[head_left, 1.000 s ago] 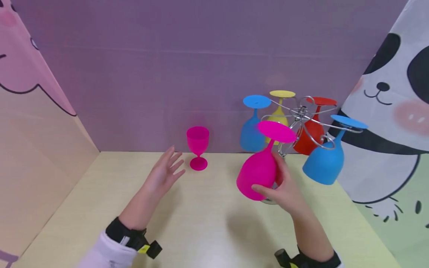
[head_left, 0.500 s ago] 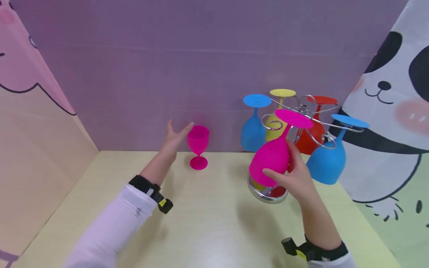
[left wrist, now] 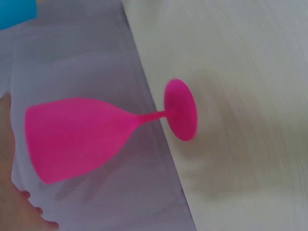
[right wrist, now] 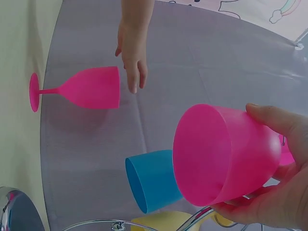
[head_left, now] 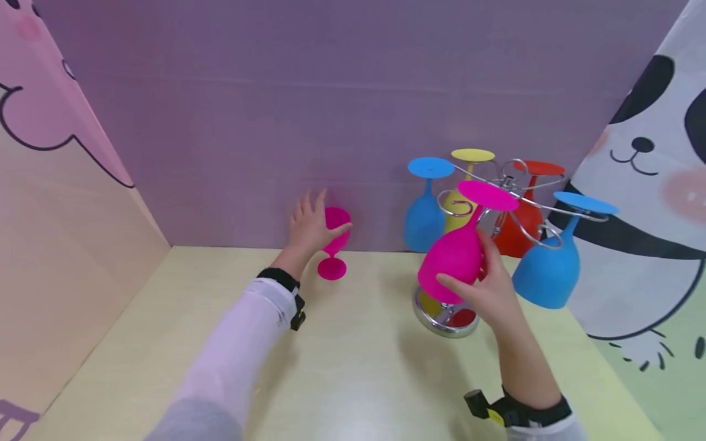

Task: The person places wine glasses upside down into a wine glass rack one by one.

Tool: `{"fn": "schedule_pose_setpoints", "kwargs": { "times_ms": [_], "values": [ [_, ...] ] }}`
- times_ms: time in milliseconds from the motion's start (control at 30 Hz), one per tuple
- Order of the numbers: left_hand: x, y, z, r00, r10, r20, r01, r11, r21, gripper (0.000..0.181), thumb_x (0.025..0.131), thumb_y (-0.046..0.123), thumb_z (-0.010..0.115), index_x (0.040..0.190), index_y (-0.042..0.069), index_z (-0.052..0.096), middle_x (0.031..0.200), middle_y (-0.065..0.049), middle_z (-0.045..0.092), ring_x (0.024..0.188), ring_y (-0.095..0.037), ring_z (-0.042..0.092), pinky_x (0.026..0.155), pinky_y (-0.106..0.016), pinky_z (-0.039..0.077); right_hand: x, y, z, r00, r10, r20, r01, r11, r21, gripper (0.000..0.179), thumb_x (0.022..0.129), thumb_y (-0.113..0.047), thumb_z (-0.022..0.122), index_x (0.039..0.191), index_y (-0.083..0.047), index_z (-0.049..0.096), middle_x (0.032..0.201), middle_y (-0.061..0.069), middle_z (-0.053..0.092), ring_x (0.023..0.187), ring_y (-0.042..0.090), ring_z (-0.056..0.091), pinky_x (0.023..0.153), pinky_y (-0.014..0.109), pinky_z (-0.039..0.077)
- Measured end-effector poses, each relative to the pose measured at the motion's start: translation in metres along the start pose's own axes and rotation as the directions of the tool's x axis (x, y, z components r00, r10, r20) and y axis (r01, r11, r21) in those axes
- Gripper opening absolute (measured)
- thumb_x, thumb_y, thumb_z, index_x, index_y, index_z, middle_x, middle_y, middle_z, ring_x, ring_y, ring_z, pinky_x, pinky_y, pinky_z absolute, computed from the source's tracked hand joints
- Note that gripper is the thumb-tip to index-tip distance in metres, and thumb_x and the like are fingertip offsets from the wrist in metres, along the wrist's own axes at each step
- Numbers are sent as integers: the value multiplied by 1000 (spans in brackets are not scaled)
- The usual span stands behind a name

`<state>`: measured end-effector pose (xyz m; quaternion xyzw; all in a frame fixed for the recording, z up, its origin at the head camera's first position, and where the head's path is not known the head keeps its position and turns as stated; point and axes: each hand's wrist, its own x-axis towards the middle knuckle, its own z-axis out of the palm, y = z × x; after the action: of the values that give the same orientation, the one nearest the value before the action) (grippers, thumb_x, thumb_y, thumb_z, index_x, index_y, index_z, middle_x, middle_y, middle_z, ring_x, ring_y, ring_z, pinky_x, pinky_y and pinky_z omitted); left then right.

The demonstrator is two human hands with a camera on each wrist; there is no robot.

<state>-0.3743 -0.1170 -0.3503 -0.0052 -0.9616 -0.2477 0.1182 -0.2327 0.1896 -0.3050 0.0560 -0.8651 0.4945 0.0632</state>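
A pink wine glass stands upright at the back of the table, seen sideways in the left wrist view. My left hand is beside its bowl with fingers and thumb spread; the right wrist view shows that hand a little apart from the rim. A second pink wine glass hangs upside down and tilted, its bowl gripped between the thumb and fingers of my right hand. Its foot is up by an arm of the metal glass rack, overlapping a curled wire end in the head view.
On the rack hang two blue glasses, a yellow one and a red one, all upside down. The round rack base rests on the pale table. Cloth walls close off the back and sides.
My left hand has moved forward and right, up to the standing pink wine glass. My right hand has carried its pink wine glass slightly right and up toward the rack, then nearly held still.
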Motion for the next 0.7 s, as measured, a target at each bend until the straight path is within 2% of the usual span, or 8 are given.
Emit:
{"fn": "schedule_pose_setpoints", "kwargs": {
  "times_ms": [100, 333, 433, 500, 600, 700],
  "values": [
    [5, -1, 4, 999, 40, 34, -42, 997, 61, 103, 80, 61, 65, 156, 22, 7, 159, -17, 11, 147, -39, 9, 119, -57, 15, 3, 1, 0, 1000, -6, -9, 6, 1000, -5, 102, 83, -32, 76, 155, -21, 5, 151, 16, 31, 137, 39, 31, 88, 54, 54],
    [10, -3, 8, 993, 69, 98, -74, 996, 48, 97, 83, 55, 66, 156, 20, 13, 158, -16, 17, 147, -37, 15, 119, -55, 20, 11, -3, 0, 1000, 15, 11, -14, 1000, -4, 105, 82, -31, 78, 155, -22, 4, 151, 15, 30, 137, 39, 31, 89, 55, 53],
    [11, -3, 10, 990, 86, 111, -99, 988, 119, 94, 85, 55, 64, 156, 20, 13, 157, -16, 19, 146, -39, 17, 118, -55, 22, 13, -4, 1, 1000, 18, 20, -18, 1000, -1, 105, 82, -32, 77, 156, -21, 3, 151, 15, 30, 137, 38, 31, 90, 55, 53],
    [13, -3, 14, 987, 110, 116, -131, 972, 195, 91, 86, 55, 62, 156, 22, 14, 157, -17, 21, 145, -39, 19, 118, -54, 23, 14, -3, 1, 1000, 21, 22, -21, 1000, -3, 106, 82, -33, 77, 156, -21, 3, 151, 16, 30, 137, 39, 31, 90, 54, 53],
    [14, 0, 19, 979, 160, 128, -192, 934, 301, 87, 87, 55, 60, 156, 23, 16, 155, -17, 25, 144, -38, 23, 117, -53, 25, 13, -2, 2, 999, 32, 23, -32, 999, 2, 105, 82, -33, 77, 156, -21, 3, 151, 16, 30, 137, 39, 31, 89, 53, 54],
    [15, 4, 22, 968, 200, 150, -241, 905, 351, 85, 88, 54, 60, 155, 23, 18, 153, -17, 29, 142, -38, 26, 116, -52, 28, 14, -1, 2, 999, 42, 25, -42, 999, 7, 106, 82, -32, 77, 156, -22, 2, 151, 16, 30, 137, 39, 31, 89, 52, 54]
  ]
}}
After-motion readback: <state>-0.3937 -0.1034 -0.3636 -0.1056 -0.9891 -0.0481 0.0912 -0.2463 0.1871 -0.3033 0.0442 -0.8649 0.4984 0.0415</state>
